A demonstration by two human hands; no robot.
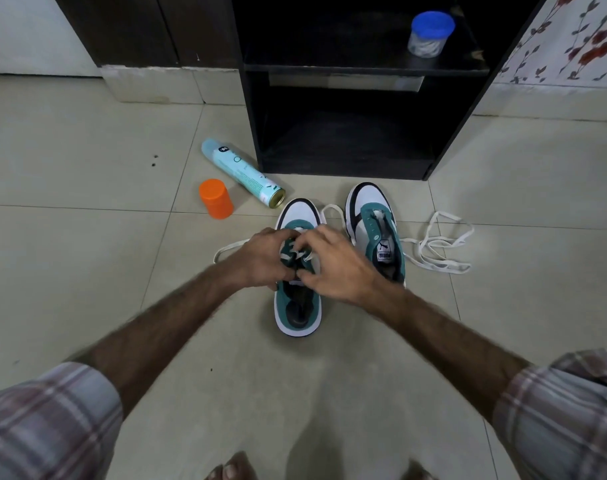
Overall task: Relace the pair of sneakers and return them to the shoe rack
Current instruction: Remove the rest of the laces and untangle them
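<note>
Two green, white and black sneakers stand on the tiled floor, toes pointing at the rack. Both hands work over the left sneaker [297, 306]. My left hand [260, 259] grips its left side at the eyelets, fingers curled around the white lace [231, 247]. My right hand [333, 263] pinches the lace over the tongue. The lace crosses a few lower eyelets and its ends trail out to both sides. The right sneaker [374, 226] has no lace. A loose white lace [440, 244] lies in a tangle to its right. The black shoe rack [357, 98] stands just behind.
A light blue spray can [241, 171] lies on its side left of the rack, with an orange cap [216, 198] beside it. A blue-lidded clear jar [430, 32] sits on the rack's upper shelf. The lower shelf [347, 147] holds nothing.
</note>
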